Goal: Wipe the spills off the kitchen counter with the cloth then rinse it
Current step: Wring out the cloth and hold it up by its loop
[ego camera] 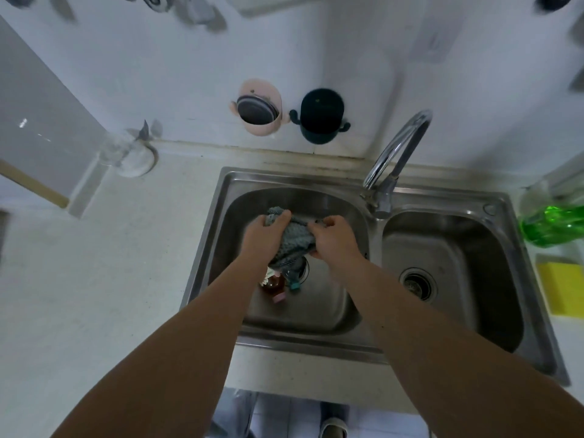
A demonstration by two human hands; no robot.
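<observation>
Step in hand: the rinse, by my reading. Both hands work the cloth point(292, 241) over the left basin of the sink point(373, 349); the counter point(110, 279) shows no spill I can make out, so the wiping looks done.
Cloth: grey-blue, bunched and stretched between the two hands, held above the left drain, clear of the basin floor.
Left hand point(268, 230): grip closed on the cloth's far-left end, fingers curled over it.
Right hand point(335, 237): grip closed on the right end, thumb and fingers pinching a fold.
Faucet point(398, 159): spout curves toward the far right; no stream visible. Whether the cloth is already wet, cannot tell.
Under the cloth: small items near the drain, one brownish, one with a teal cap; partly hidden.
Right of sink: green bottle point(553, 226), yellow sponge point(562, 289).
Next move calls for: water on the cloth. Likely one hand frees itself to reach the faucet, spout swung over the left basin, then wringing by twisting the ends against each other.
</observation>
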